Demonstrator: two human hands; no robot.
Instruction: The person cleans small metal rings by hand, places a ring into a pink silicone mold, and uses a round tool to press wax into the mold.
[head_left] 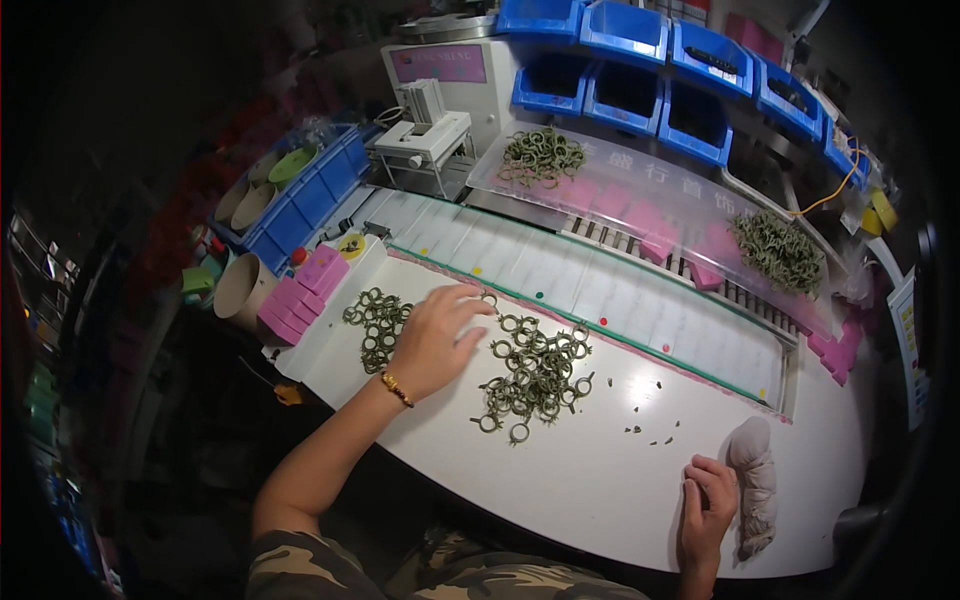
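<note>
My left hand, with a beaded bracelet at its wrist, hovers between two loose groups of olive-green rings, one at its left and a larger one at its right. Its fingers are apart, beside a single ring at their tips, with none visibly gripped. My right hand rests at the right of the white tabletop, fingers loosely curled, nothing seen in them, beside a lumpy pale grey bundle. Small green bits lie scattered above it.
A green-edged conveyor runs behind the rings. Beyond it, a clear shelf holds two heaps of green pieces, below blue bins. At left are pink blocks, a beige cup, a blue crate and a white machine.
</note>
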